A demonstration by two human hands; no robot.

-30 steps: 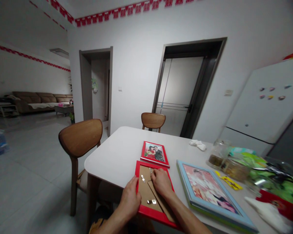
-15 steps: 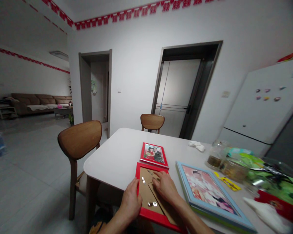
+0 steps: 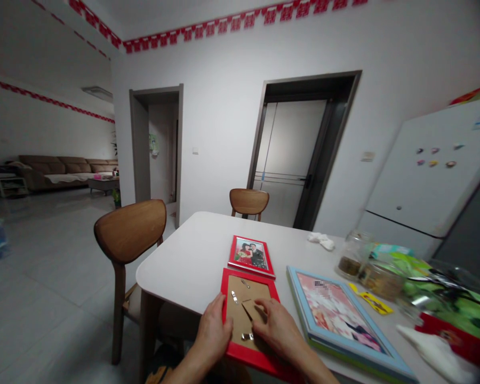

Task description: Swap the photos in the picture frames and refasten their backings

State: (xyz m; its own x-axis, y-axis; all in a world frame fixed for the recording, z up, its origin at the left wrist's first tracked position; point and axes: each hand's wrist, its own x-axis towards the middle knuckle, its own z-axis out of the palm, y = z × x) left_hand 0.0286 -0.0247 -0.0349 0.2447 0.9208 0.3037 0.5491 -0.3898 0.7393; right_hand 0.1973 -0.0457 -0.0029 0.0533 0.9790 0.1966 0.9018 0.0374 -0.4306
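A red picture frame (image 3: 248, 354) lies face down at the table's near edge, its brown backing board (image 3: 237, 314) upward. Small metal clips (image 3: 234, 297) sit on the board. My left hand (image 3: 211, 333) is closed around the frame's left side, thumb on top. My right hand (image 3: 280, 328) is over the right half of the board, its thumb and fingers closed on the brown stand flap (image 3: 250, 306), which is partly hidden under the hand. Just beyond lies a second red picture frame (image 3: 232, 255), face up, showing a photo of a couple.
Blue-framed pictures (image 3: 309, 323) lie stacked to the right. Farther right are glass jars (image 3: 349, 258), a yellow packet (image 3: 376, 303), green bags and white tissue (image 3: 434, 352). Crumpled tissue (image 3: 321, 240) lies at the back of the white table (image 3: 192, 256). Wooden chairs (image 3: 132, 229) stand left and behind.
My right hand has drawn back toward me from the upper part of the backing, its fingers now curled at the stand flap. My left hand keeps its place on the frame.
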